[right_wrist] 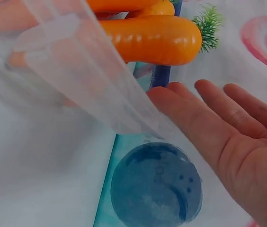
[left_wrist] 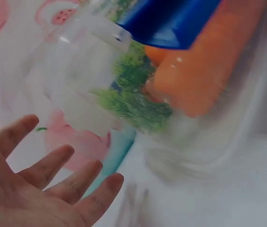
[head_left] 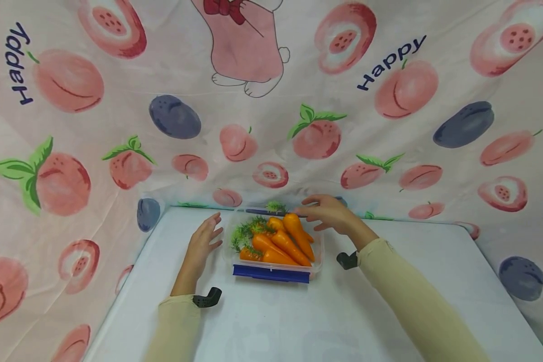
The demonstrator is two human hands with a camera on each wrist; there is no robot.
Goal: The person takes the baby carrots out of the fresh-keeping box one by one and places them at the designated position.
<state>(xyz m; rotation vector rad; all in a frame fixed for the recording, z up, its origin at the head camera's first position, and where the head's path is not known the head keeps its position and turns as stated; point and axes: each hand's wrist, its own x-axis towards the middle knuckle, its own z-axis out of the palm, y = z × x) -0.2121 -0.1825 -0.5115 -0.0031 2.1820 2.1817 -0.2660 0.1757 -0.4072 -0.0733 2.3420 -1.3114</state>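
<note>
A clear plastic food container (head_left: pixel 319 259) stands at the far side of the table, heaped with several orange carrots (head_left: pixel 280 246) and feathery green tops (head_left: pixel 244 235). Along its near side runs a blue latch flap (head_left: pixel 271 273), folded outward. To the left of the box, my left hand (head_left: pixel 203 241) stays just off its wall with fingers spread, holding nothing. At the back right corner, my right hand (head_left: pixel 330 213) reaches over with extended fingers. In the right wrist view, the fingertips (right_wrist: pixel 159 94) are close to the container's corner; I cannot tell whether they touch it.
The white table (head_left: pixel 271 322) meets a hanging cloth (head_left: pixel 262 110) printed with fruit right behind the box. A black wrist mount (head_left: pixel 208 297) sits at the left sleeve and another mount (head_left: pixel 346 260) at the right. A green sprig (head_left: pixel 276 206) shows at the container's back edge.
</note>
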